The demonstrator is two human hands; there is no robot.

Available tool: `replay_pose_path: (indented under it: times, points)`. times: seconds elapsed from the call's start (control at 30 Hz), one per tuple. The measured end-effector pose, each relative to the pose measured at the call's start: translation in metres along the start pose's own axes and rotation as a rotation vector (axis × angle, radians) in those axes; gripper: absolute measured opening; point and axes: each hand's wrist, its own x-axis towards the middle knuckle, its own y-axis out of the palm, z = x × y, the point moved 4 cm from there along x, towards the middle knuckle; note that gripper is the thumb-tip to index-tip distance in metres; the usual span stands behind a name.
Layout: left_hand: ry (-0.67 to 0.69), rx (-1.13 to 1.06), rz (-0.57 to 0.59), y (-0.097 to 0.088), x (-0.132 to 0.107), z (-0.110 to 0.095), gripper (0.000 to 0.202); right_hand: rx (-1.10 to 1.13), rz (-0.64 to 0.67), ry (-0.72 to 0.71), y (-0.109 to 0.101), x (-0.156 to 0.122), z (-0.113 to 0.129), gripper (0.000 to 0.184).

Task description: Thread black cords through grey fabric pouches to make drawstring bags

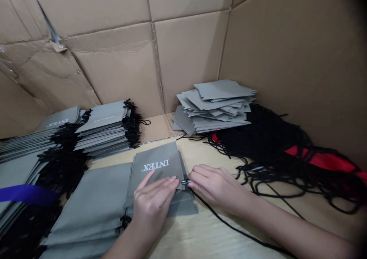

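A flat grey fabric pouch with white INTEX lettering, upside down from here, lies on a small stack of similar pouches. My left hand rests over its near part, fingers together and pinching its right edge. At that same edge my right hand is closed on a small shiny metal pin, whose rounded end points at the pouch. A black cord trails from below my right fingers toward the bottom right. My fingers hide part of the pin and how it joins the cord.
Left of the pouch stand piles of grey pouches and corded pouches; a blue strip crosses one pile. Behind is a loose grey pouch stack. Black cords with red bands lie right. Cardboard walls enclose the table.
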Motion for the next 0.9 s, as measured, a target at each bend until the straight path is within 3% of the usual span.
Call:
replay_pose_path:
  times: [0.9]
  points:
    - [0.020,-0.002,0.018,0.0020,-0.0005,0.0004,0.019,0.017,0.012,0.003,0.0009,-0.0005,0.0030,0.021]
